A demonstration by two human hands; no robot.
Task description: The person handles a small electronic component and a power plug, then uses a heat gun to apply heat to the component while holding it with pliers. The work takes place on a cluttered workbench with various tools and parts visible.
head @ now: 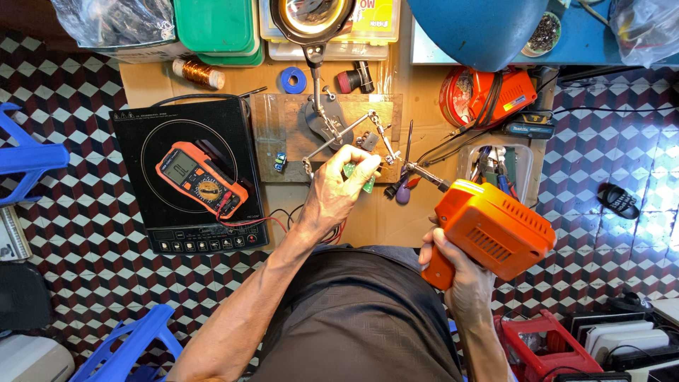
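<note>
Head view: your left hand (pixel 338 185) pinches a green board (pixel 351 170) steady at the clamp stand (pixel 332 127), while your right hand (pixel 453 263) grips the orange solder gun (pixel 488 230) pointing toward it.

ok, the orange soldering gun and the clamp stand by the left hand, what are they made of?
Soldering gun in the right hand: looks like moulded matte orange plastic, slotted vents, bare metal tip. Clamp stand by the left hand: probably steel, shiny silver rods and clips.

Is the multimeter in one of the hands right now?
No, the multimeter lies on the black cooktop, apart from both hands.
</note>
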